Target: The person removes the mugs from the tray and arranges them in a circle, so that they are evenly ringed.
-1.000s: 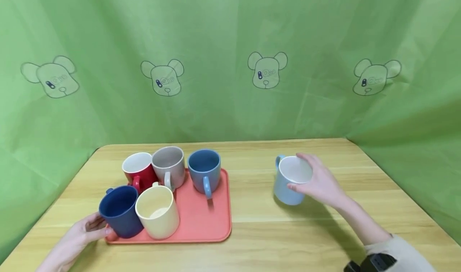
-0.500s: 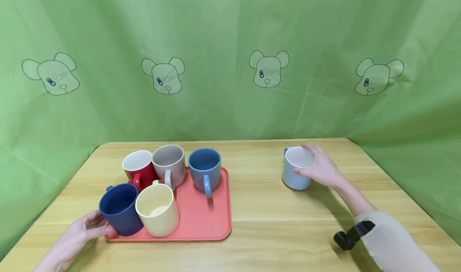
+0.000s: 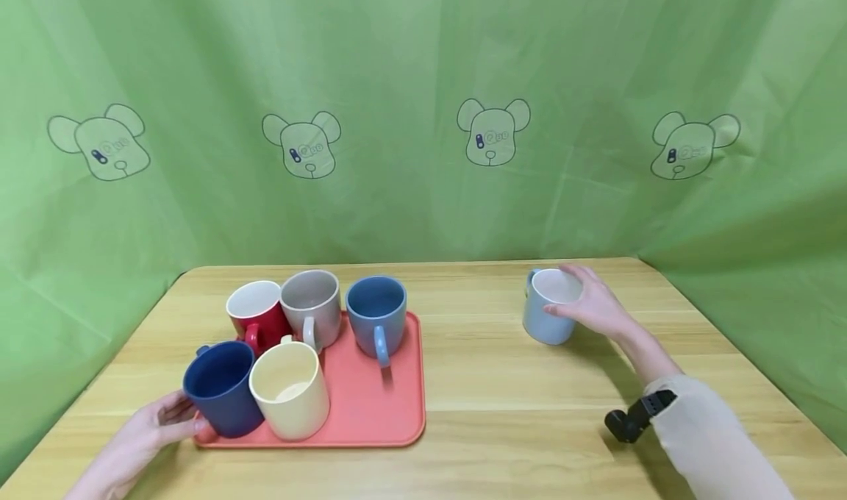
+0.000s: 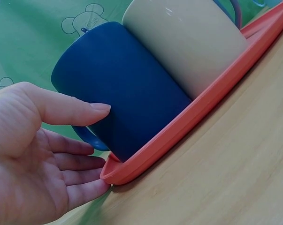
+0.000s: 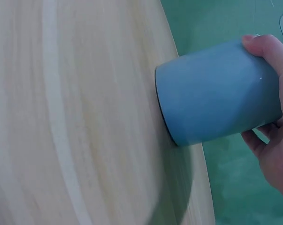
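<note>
A light blue mug stands upright toward the back right of the table. My right hand grips it near the rim from the right, thumb in front; its base meets the wood in the right wrist view. At the left, my left hand rests its fairly straight fingertips against the near-left corner of a coral-red tray. Its thumb points toward a navy mug, and contact there is unclear. A cream mug sits beside the navy one on the tray.
A red mug, a grey mug and a medium blue mug stand in the tray's back row. Behind the wooden table hangs a green curtain with bear-head prints. A black camera is strapped at the right wrist.
My right hand has moved the light blue mug back and slightly right, and its motion has slowed. The left hand and the mugs on the tray have stayed in place.
</note>
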